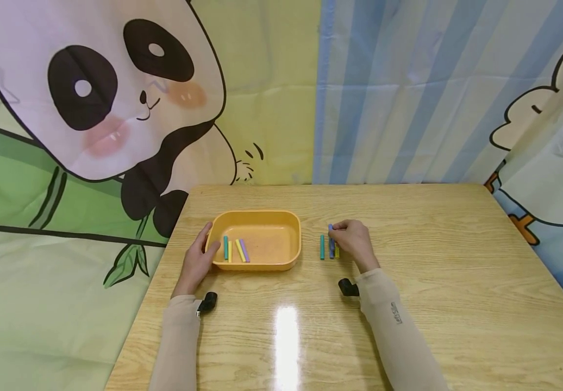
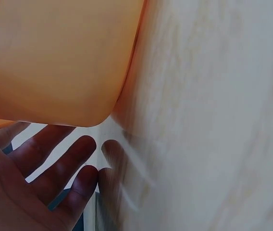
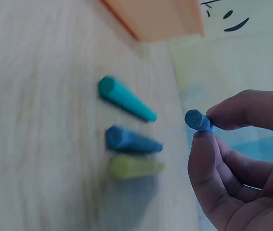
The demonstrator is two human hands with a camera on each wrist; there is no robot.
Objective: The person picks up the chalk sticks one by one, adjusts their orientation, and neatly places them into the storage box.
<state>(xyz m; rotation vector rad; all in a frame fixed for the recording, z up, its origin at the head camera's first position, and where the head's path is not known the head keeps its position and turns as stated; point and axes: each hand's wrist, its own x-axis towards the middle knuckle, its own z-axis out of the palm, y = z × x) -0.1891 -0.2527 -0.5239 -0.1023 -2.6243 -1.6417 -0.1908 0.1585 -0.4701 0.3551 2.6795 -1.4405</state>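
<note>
An orange plastic tray [image 1: 262, 267] stands on the table, with teal [image 1: 225, 247], yellow [image 1: 230, 251] and purple [image 1: 244, 250] chalk sticks inside its left part. My left hand [image 1: 199, 259] holds the tray's left end, thumb over the rim and fingers spread along the outer wall. Between thumb and fingertips, my right hand [image 1: 355, 241] pinches a blue chalk stick [image 3: 197, 120] above the table. Below it lie a teal chalk stick [image 3: 127, 98], a second blue chalk stick [image 3: 132, 139] and a yellow-green chalk stick [image 3: 136, 167], side by side.
The wooden table [image 1: 433, 244] reaches well to the right of the chalk. Behind it hangs a printed cloth backdrop [image 1: 271, 108] with a panda. Small black wrist cameras sit at both cuffs. Light glares off the table's front.
</note>
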